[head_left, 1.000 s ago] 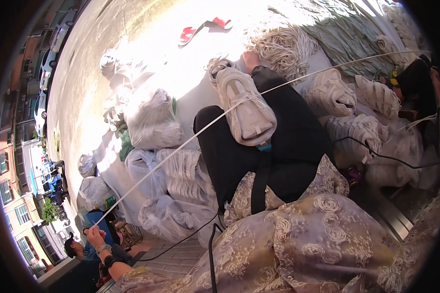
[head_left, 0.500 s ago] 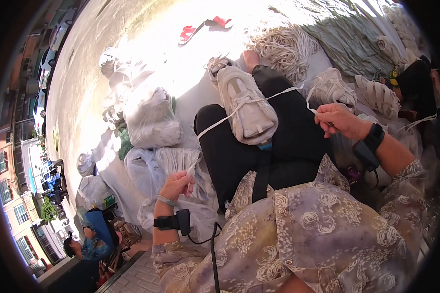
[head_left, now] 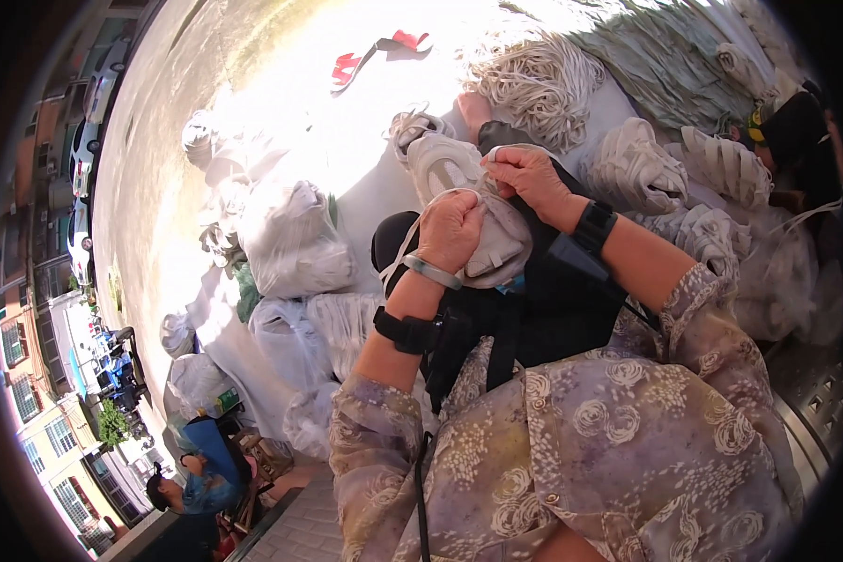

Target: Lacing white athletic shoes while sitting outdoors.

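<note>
A pale off-white shoe (head_left: 498,251) lies on my black-trousered lap, toe toward me, partly hidden under my hands. My left hand (head_left: 451,228) is closed over the shoe's lacing area, and a white shoelace (head_left: 400,251) trails from it down to the left. My right hand (head_left: 530,178) hovers just above and right of it, over the shoe's upper part. Thumb and fingers there are pinched on the lace, part of which loops across the knuckles. The crossing of the lace between the hands is mostly covered by my fingers.
A heap of white laces (head_left: 539,89) lies beyond my knees. Stacked pale shoes (head_left: 635,169) stand on the right, near a crumpled grey-green sheet (head_left: 665,70). Filled plastic bags (head_left: 295,245) are on the left. A person (head_left: 199,482) sits at the lower left.
Both hands have come in from wide apart to meet over the shoe. The lace, stretched out to both sides before, is now drawn in close above it.
</note>
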`<state>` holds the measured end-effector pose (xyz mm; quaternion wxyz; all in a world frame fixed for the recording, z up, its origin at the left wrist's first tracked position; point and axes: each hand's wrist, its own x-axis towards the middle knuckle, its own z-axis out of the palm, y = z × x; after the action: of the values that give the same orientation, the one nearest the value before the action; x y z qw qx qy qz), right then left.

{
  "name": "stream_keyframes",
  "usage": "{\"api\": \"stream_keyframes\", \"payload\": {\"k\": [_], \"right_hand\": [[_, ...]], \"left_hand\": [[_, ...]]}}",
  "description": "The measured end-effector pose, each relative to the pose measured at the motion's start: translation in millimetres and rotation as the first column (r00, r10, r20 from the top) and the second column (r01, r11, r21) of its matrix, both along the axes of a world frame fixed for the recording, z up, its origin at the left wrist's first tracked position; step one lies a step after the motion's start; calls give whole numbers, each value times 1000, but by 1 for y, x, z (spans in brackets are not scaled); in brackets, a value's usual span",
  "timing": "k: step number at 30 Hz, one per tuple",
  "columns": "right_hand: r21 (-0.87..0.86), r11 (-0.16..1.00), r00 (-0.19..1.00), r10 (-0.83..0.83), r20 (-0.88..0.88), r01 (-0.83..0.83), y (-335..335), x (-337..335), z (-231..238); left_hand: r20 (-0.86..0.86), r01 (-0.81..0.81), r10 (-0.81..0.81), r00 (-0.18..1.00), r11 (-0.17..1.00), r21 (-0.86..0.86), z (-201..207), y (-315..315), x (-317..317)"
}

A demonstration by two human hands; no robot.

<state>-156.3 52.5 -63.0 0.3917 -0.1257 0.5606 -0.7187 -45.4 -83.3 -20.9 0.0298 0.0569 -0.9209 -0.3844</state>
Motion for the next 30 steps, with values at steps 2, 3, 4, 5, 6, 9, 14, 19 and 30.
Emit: {"api": "stream_keyframes", "payload": {"k": [2, 3, 4, 5, 6, 9, 14, 19, 30], "right_hand": [[-20, 1000, 1000, -11, -6, 10, 2, 6, -1], [-41, 999, 1000, -19, -17, 19, 3, 8, -1], [-40, 999, 1000, -25, -14, 24, 4, 8, -2], [-56, 998, 999, -38, -31, 36, 4, 9, -3], [-74, 996, 998, -47, -48, 43, 4, 10, -5], [-104, 994, 995, -28, -94, 19, 2, 9, -9], [-64, 993, 993, -107, -48, 104, -3, 13, -9], [0, 993, 982, -115, -151, 117, -7, 16, -9], [52, 992, 968, -103, -230, 118, -5, 16, -3]], "left_hand": [[91, -58, 47, 995, 991, 124, -3, 0, -1], [146, -196, 159, 976, 935, 296, -1, 2, 1], [220, -332, 258, 941, 830, 448, 2, 4, 3], [230, -327, 247, 941, 833, 446, 3, 2, 5], [233, -329, 247, 941, 834, 443, 5, 3, 8], [167, -390, 362, 917, 730, 560, 13, 6, 21], [365, -550, 417, 832, 538, 639, 18, 5, 44], [442, -600, 424, 790, 389, 699, 1, 0, 67], [479, -588, 368, 797, 289, 756, 5, 1, 75]]}}
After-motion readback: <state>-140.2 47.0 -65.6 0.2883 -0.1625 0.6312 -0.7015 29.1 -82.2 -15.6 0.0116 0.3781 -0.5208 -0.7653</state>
